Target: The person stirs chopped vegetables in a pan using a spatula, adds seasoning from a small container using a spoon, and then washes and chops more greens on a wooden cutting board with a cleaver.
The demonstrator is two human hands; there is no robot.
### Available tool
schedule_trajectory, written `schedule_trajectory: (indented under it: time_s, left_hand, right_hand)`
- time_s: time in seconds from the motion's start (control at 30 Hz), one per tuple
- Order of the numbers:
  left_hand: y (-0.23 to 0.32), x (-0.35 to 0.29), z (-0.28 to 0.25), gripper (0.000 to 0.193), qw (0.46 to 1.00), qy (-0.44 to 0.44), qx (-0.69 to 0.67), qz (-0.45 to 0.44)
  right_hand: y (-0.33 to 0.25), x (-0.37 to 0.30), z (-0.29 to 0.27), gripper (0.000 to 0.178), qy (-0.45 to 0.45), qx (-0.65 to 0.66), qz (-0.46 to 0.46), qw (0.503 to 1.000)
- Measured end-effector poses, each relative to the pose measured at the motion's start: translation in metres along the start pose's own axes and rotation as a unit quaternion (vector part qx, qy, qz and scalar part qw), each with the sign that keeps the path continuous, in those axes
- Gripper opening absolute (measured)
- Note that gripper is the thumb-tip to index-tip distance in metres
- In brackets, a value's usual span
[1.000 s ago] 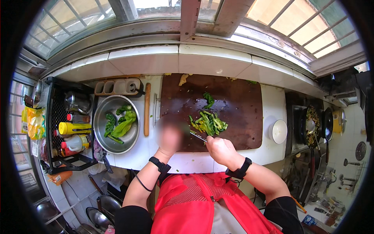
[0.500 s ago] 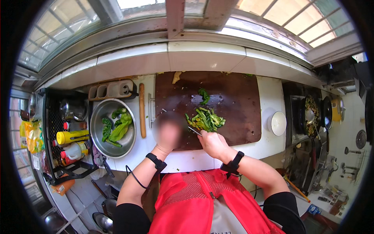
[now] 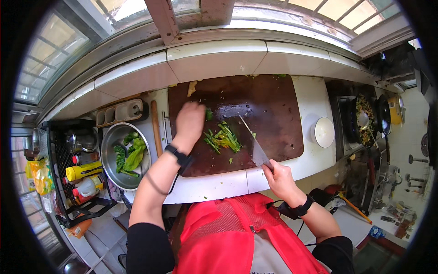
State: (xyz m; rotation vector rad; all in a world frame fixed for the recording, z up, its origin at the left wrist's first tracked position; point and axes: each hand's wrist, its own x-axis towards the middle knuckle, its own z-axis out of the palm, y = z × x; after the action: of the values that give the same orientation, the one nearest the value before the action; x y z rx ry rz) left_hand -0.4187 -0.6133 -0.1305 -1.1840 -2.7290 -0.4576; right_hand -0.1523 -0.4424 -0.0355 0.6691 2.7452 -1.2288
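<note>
My right hand (image 3: 280,179), at the near right of the brown cutting board (image 3: 278,114), is closed round the handle of a kitchen knife (image 3: 259,154). The broad blade slants up and left over the board, apart from the greens. A heap of chopped green leaves (image 3: 224,138) lies left of the blade. Further left, over the board's left part, my left hand (image 3: 190,119) has its fingers bent and slightly blurred. A dark green leaf (image 3: 209,114) shows at its fingertips, partly hidden by them.
A steel bowl (image 3: 106,157) with whole green leaves stands left, beside a rolling pin (image 3: 156,123). A bottle rack (image 3: 86,210) is beyond it. A white bowl (image 3: 323,132) sits right of the board, near a stove with a filled wok (image 3: 356,118). A yellowish piece (image 3: 192,88) lies at the far edge.
My left hand has moved away to the far left part of the board, and the dark leaf has shifted left with it. My right hand has drawn the knife right, off the chopped leaves.
</note>
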Motion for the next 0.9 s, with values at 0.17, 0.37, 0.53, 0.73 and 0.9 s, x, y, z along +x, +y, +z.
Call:
schedule_trajectory:
  time_s: [0.17,0.37,0.53,0.73,0.9]
  left_hand:
    - [0.025,-0.101,-0.039,0.021,0.994,0.037,-0.1,0.037]
    - [0.049,-0.124,-0.038,0.024,0.987,0.078,-0.141,-0.01]
    - [0.039,-0.129,-0.02,0.024,0.988,0.069,-0.133,0.03]
    - [0.037,-0.123,-0.016,0.022,0.987,0.082,-0.128,0.045]
    - [0.036,-0.128,-0.013,0.022,0.98,0.105,-0.163,0.034]
  right_hand:
    - [-0.007,0.005,0.011,0.016,-0.052,-0.02,-0.02,0.998]
    - [-0.026,0.027,0.032,0.017,-0.126,-0.132,-0.088,0.979]
    - [-0.037,0.028,0.052,0.012,-0.167,-0.217,-0.115,0.955]
    - [-0.038,0.049,0.082,0.007,-0.141,-0.223,-0.175,0.949]
    - [-0.033,0.052,0.071,0.015,-0.129,-0.159,-0.144,0.968]
